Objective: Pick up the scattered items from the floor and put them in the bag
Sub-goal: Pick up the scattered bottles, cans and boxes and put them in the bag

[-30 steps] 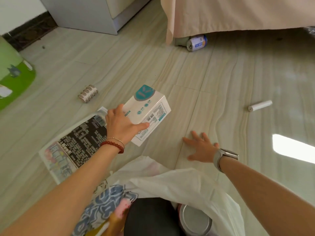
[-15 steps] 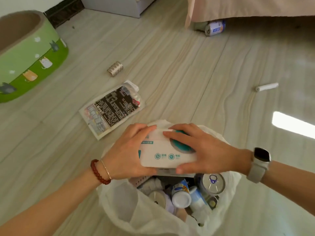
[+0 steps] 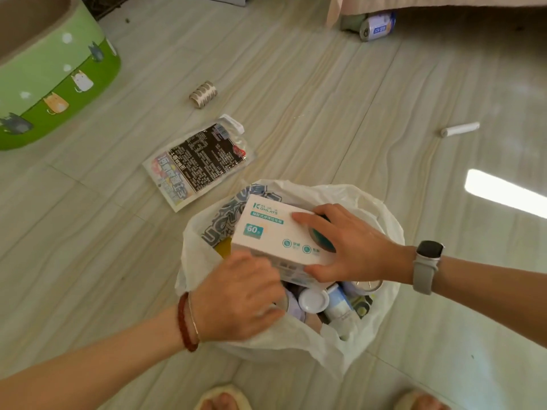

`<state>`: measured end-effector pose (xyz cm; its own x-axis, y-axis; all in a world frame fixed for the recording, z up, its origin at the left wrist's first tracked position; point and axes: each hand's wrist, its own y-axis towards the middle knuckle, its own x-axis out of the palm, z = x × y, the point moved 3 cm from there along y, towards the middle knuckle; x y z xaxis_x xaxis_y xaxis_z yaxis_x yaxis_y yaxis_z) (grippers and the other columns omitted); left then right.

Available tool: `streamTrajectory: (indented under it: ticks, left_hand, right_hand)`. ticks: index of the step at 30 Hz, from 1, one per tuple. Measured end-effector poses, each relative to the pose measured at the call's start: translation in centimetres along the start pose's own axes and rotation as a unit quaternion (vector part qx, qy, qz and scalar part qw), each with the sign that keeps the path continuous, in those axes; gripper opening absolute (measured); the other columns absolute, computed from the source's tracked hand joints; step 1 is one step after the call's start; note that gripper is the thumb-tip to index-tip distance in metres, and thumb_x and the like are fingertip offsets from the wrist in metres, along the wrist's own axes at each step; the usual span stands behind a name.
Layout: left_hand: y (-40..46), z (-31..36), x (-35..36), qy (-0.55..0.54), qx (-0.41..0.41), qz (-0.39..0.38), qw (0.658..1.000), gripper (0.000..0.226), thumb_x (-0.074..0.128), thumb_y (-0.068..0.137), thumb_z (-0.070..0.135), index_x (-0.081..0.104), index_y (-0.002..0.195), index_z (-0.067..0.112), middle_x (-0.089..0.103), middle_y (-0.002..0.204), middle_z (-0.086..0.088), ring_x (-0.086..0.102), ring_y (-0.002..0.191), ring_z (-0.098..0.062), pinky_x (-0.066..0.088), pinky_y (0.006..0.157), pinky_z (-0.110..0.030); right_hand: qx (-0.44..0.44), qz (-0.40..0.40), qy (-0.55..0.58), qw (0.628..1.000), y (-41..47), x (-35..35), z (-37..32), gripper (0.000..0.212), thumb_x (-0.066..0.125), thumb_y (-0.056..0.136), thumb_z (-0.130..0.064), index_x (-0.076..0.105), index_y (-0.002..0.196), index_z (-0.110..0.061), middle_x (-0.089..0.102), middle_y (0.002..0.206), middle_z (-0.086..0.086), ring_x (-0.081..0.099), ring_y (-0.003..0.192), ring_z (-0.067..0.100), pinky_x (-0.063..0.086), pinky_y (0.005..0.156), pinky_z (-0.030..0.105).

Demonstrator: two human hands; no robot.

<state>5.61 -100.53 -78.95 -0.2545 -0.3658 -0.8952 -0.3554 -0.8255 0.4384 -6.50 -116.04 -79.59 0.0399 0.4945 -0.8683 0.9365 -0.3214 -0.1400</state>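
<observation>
Over the open white plastic bag point(image 3: 299, 344) your right hand point(image 3: 352, 247) grips the white tissue box point(image 3: 275, 235) across its top, while your left hand point(image 3: 239, 297) is curled around its near edge. Foil pouch point(image 3: 198, 164), white tube point(image 3: 460, 129) and can point(image 3: 377, 26) lie on the floor point(image 3: 325, 113).

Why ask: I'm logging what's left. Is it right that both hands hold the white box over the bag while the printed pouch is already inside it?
Not quite. In the head view the printed pouch lies on the floor beside the bag. Both the left hand and right hand do hold the white box over it.
</observation>
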Motion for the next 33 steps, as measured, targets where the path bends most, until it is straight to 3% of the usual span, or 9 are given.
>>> streamTrajectory:
  ticks: [2,4,7,10,15,23,27,30,33]
  left_hand:
    - [-1.4,2.2,2.2,0.002,0.035,-0.106,0.994,0.033,0.051,0.083,0.046,0.055,0.100,0.019,0.066,0.096,0.001,0.054,0.094,-0.018,0.040,0.082,-0.033]
    - [-2.7,2.3,3.7,0.049,-0.028,-0.181,0.982,0.053,0.041,0.077,0.058,0.049,0.114,0.021,0.060,0.112,0.003,0.048,0.105,-0.015,0.044,0.091,-0.034]
    - [-3.7,1.3,3.7,0.031,-0.071,-0.206,0.975,0.038,0.044,0.077,0.051,0.055,0.101,0.024,0.063,0.100,0.003,0.062,0.084,-0.014,0.056,0.068,-0.025]
    - [-4.4,0.6,2.5,-0.003,-0.033,-0.167,0.985,0.033,0.035,0.095,0.035,0.062,0.080,0.023,0.067,0.070,0.007,0.062,0.058,-0.009,0.047,0.045,-0.018]
    - [-3.2,-1.7,-1.1,0.056,0.031,-0.042,0.997,0.021,0.040,0.096,0.028,0.050,0.080,0.019,0.059,0.053,0.005,0.051,0.045,-0.010,0.039,0.043,-0.020]
    - [-2.2,-3.2,-5.0,0.163,0.064,0.058,0.983,0.028,0.041,0.095,0.031,0.051,0.075,0.016,0.050,0.047,0.002,0.037,0.053,-0.015,0.033,0.047,-0.024]
    - [-2.8,-3.2,-5.2,0.159,0.052,0.066,0.984,0.029,0.043,0.094,0.033,0.052,0.074,0.014,0.052,0.047,0.001,0.043,0.045,-0.015,0.038,0.041,-0.025]
    - [-2.8,-3.6,-4.9,0.164,0.033,0.073,0.983,0.027,0.047,0.093,0.032,0.055,0.076,0.013,0.052,0.049,0.000,0.043,0.049,-0.016,0.040,0.044,-0.027]
    - [-2.6,-3.9,-4.5,0.156,0.005,0.087,0.984,0.022,0.047,0.093,0.031,0.055,0.079,0.014,0.054,0.051,-0.001,0.040,0.055,-0.016,0.038,0.047,-0.028]
  right_hand:
    - [-0.001,-0.001,0.001,1.000,-0.1,0.2,0.0,0.092,0.038,0.059,-0.070,0.026,0.141,-0.029,0.041,0.128,0.002,0.040,0.114,0.018,0.028,0.093,0.019]
    - [0.002,-0.001,0.003,1.000,-0.1,0.2,0.0,0.091,0.039,0.059,-0.069,0.025,0.140,-0.030,0.041,0.128,0.002,0.040,0.112,0.018,0.029,0.092,0.019]
    - [0.017,-0.003,0.008,1.000,-0.5,0.3,-0.2,0.090,0.039,0.058,-0.069,0.024,0.139,-0.033,0.039,0.127,0.000,0.039,0.112,0.016,0.031,0.093,0.022]
    - [0.021,-0.002,0.001,1.000,-0.8,0.6,-0.6,0.090,0.038,0.057,-0.069,0.025,0.138,-0.033,0.040,0.126,0.000,0.039,0.111,0.017,0.032,0.096,0.024]
    - [0.015,0.010,0.003,1.000,0.0,-0.3,-1.8,0.089,0.036,0.055,-0.070,0.029,0.137,-0.035,0.040,0.126,0.000,0.037,0.112,0.015,0.029,0.097,0.024]
    - [-0.106,-0.077,-0.075,0.988,7.3,-3.2,-5.7,0.073,0.060,0.072,-0.054,0.036,0.137,-0.029,0.033,0.144,0.009,0.032,0.127,0.027,0.029,0.104,0.039]
    - [-0.140,-0.149,0.001,0.979,8.9,-0.7,-7.5,0.061,0.061,0.080,-0.047,0.045,0.133,-0.020,0.035,0.146,0.009,0.034,0.131,0.026,0.027,0.111,0.040]
    - [-0.201,-0.114,0.000,0.973,7.8,2.4,-8.5,0.051,0.046,0.088,-0.046,0.057,0.117,-0.006,0.058,0.118,0.016,0.051,0.109,0.031,0.040,0.098,0.047]
    - [-0.168,-0.070,0.079,0.980,6.3,1.5,-7.4,0.043,0.040,0.094,-0.034,0.053,0.125,-0.007,0.060,0.122,0.013,0.053,0.112,0.027,0.040,0.099,0.040]
